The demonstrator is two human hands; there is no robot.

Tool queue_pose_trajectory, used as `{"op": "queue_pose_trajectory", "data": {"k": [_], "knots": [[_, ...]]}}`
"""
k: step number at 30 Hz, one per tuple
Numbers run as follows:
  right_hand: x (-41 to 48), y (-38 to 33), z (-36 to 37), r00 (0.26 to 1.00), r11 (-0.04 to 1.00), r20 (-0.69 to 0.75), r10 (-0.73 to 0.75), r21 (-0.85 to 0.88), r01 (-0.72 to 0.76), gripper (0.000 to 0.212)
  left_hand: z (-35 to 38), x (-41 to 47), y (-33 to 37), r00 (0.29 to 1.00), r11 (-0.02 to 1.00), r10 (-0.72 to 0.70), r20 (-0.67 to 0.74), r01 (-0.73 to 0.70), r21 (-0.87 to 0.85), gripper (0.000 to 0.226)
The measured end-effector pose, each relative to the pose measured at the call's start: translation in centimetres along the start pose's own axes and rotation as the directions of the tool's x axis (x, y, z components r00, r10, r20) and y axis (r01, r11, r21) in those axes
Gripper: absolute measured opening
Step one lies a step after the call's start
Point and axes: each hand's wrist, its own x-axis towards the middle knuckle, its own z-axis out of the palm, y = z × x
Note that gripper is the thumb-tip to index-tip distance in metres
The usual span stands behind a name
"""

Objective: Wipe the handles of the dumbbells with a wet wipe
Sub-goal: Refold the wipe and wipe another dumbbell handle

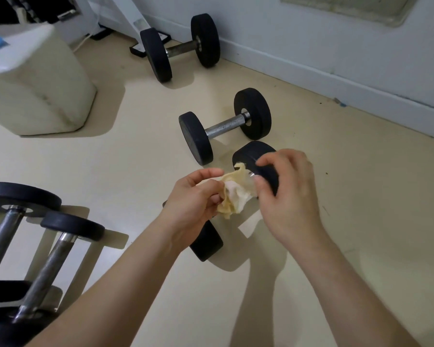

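Observation:
A black dumbbell [207, 242] lies on the floor under my hands, its handle hidden by a crumpled, yellow-stained wet wipe [236, 196]. My left hand [193, 204] grips the wipe around the handle. My right hand [288, 194] grips the far black weight plate [251, 156] of the same dumbbell. A second dumbbell [224, 125] with a bare steel handle lies just behind it. A third dumbbell [181, 47] rests near the wall.
A rack with several dumbbells [35, 246] stands at the lower left. A cream padded block [35, 91] sits at the left. The white wall and baseboard [336, 78] run along the right back. Beige floor [361, 221] lies open to the right.

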Motion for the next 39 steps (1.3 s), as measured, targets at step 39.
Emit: {"op": "queue_pose_trajectory", "data": {"k": [39], "knots": [[-3.3, 0.5, 5.3, 0.686, 0.288, 0.623, 0.376, 0.625, -0.725, 0.019, -1.6, 0.6, -3.9, 0.8, 0.031, 0.564, 0.205, -0.268, 0.963, 0.017]]}}
